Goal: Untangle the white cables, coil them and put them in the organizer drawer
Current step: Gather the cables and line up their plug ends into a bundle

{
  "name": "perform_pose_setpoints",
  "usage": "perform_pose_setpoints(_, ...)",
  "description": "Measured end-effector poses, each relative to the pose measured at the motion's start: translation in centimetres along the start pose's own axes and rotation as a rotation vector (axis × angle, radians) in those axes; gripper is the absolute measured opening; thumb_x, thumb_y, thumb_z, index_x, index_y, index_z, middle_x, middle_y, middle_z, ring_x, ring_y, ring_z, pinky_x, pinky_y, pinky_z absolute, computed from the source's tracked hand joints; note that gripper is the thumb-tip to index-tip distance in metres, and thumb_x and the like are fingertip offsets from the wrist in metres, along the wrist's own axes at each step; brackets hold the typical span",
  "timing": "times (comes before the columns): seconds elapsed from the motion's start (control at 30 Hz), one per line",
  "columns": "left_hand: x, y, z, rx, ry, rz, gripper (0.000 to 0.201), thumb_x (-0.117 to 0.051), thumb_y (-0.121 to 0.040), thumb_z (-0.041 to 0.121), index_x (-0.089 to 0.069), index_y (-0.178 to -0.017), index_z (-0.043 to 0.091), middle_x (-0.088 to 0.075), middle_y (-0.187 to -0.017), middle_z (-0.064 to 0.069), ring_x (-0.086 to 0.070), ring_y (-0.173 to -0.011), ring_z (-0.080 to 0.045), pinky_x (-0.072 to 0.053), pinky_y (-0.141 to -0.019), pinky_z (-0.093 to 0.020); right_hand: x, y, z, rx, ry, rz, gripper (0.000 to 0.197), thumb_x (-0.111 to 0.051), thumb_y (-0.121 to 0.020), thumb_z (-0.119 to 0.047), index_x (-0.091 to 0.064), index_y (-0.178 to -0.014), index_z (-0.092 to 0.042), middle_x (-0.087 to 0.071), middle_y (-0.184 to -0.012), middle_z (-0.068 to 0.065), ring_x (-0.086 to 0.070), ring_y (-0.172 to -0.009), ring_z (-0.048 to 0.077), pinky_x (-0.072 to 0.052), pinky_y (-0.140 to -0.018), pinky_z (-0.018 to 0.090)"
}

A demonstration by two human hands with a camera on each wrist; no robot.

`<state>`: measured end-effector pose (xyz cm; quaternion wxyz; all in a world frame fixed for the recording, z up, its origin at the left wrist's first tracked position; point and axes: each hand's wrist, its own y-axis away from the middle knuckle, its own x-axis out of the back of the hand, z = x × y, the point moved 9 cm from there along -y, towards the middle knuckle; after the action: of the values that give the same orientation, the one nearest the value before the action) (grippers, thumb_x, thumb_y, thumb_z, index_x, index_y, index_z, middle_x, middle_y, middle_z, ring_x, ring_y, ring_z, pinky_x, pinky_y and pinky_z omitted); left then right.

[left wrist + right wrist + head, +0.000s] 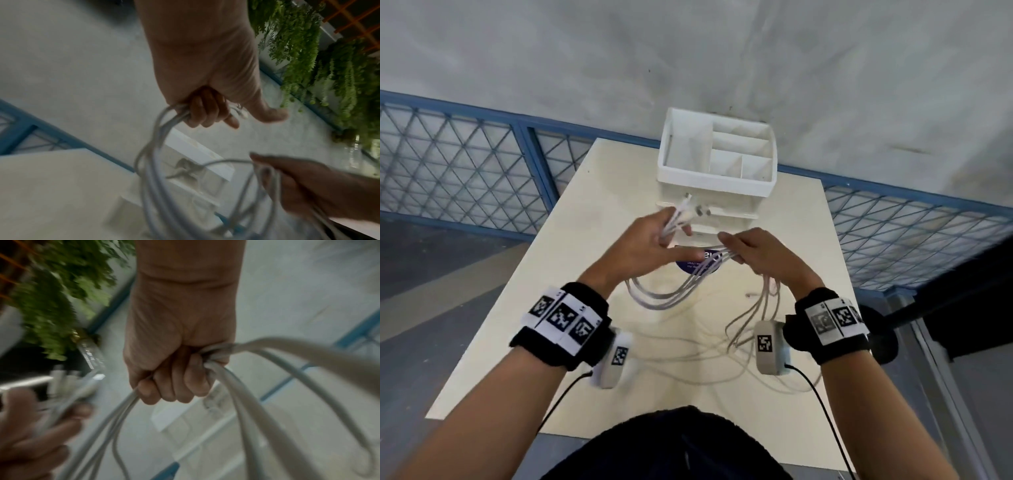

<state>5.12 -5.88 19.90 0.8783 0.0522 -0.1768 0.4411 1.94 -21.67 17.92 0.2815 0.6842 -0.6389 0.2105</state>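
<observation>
Several white cables hang in loops between my two hands above the cream table. My left hand grips a bundle of them, plug ends sticking up past the fingers. My right hand grips the same bundle further along, fingers curled round the cables. More cable trails loose on the table below. The white organizer stands at the table's far edge, its small front drawers partly hidden behind my hands.
A purple round sticker lies on the table under the hands. A blue-framed mesh fence runs behind the table. A black stand is at the right edge. Green plants show in the wrist views.
</observation>
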Motion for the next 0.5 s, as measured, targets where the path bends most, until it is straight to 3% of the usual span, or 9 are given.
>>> perform_pose_setpoints(0.07,-2.4,-0.2,0.0,0.032,0.006,-0.089,0.018,-0.079,-0.072,0.013,-0.066,-0.083,0.014,-0.057,-0.048,0.016,-0.049,-0.046,0.005,-0.036,-0.053,-0.006,-0.1,-0.4,-1.9,0.039,0.031,0.006,0.051,-0.041,-0.100,-0.029,-0.041,-0.050,-0.016,-0.041,-0.034,-0.011,-0.038,-0.033,0.005,-0.029,-0.041,0.011)
perform_pose_setpoints(0.13,-2.9,-0.5,-0.8,0.072,-0.057,-0.096,0.016,-0.075,-0.077,0.017,-0.064,-0.067,0.010,-0.052,-0.048,0.014,-0.044,-0.047,0.002,-0.035,-0.055,-0.013,0.0,-0.5,-2.6,0.042,-0.029,0.004,0.050,-0.038,-0.100,-0.025,-0.044,-0.051,-0.017,-0.042,-0.033,-0.013,-0.036,-0.032,0.005,-0.026,-0.038,0.011)
perform_pose_setpoints(0.27,-0.3,-1.0,-0.9,0.046,-0.248,-0.075,0.014,-0.070,-0.081,0.020,-0.064,-0.068,0.018,-0.059,-0.054,0.011,-0.048,-0.049,0.004,-0.037,-0.055,-0.017,-0.9,0.7,-0.4,-0.073,-0.339,-0.108,0.050,-0.041,-0.097,-0.044,-0.044,-0.057,-0.014,-0.025,-0.048,-0.003,-0.019,-0.042,0.010,-0.020,-0.039,0.020)
perform_pose_setpoints(0.33,2.1,-0.8,-0.2,0.007,-0.356,-0.004,0.010,-0.068,-0.082,0.017,-0.064,-0.074,0.020,-0.058,-0.051,0.015,-0.052,-0.050,0.010,-0.036,-0.053,-0.009,-0.4,1.4,1.8,-0.109,-0.358,-0.101,0.054,-0.043,-0.091,-0.055,-0.041,-0.058,-0.013,-0.021,-0.053,-0.001,-0.017,-0.045,0.012,-0.020,-0.041,0.020)
perform_pose_setpoints(0.4,5.2,-0.3,-0.2,0.008,-0.436,0.116,0.003,-0.067,-0.084,0.016,-0.067,-0.081,0.014,-0.055,-0.056,0.015,-0.051,-0.054,0.003,-0.036,-0.054,-0.005,0.8,2.1,4.8,-0.155,-0.284,-0.041,0.060,-0.043,-0.086,-0.061,-0.042,-0.058,-0.007,-0.025,-0.052,0.003,-0.020,-0.044,0.013,-0.022,-0.041,0.017)
perform_pose_setpoints(0.5,9.3,0.6,-1.6,0.067,-0.467,0.270,0.006,-0.065,-0.085,0.018,-0.067,-0.085,0.012,-0.055,-0.060,-0.004,-0.048,-0.059,-0.018,-0.035,-0.052,-0.005,3.4,3.7,9.8,-0.283,-0.135,0.106,0.062,-0.040,-0.090,-0.059,-0.040,-0.048,-0.013,-0.033,-0.043,0.000,-0.028,-0.039,0.011,-0.026,-0.043,0.018)
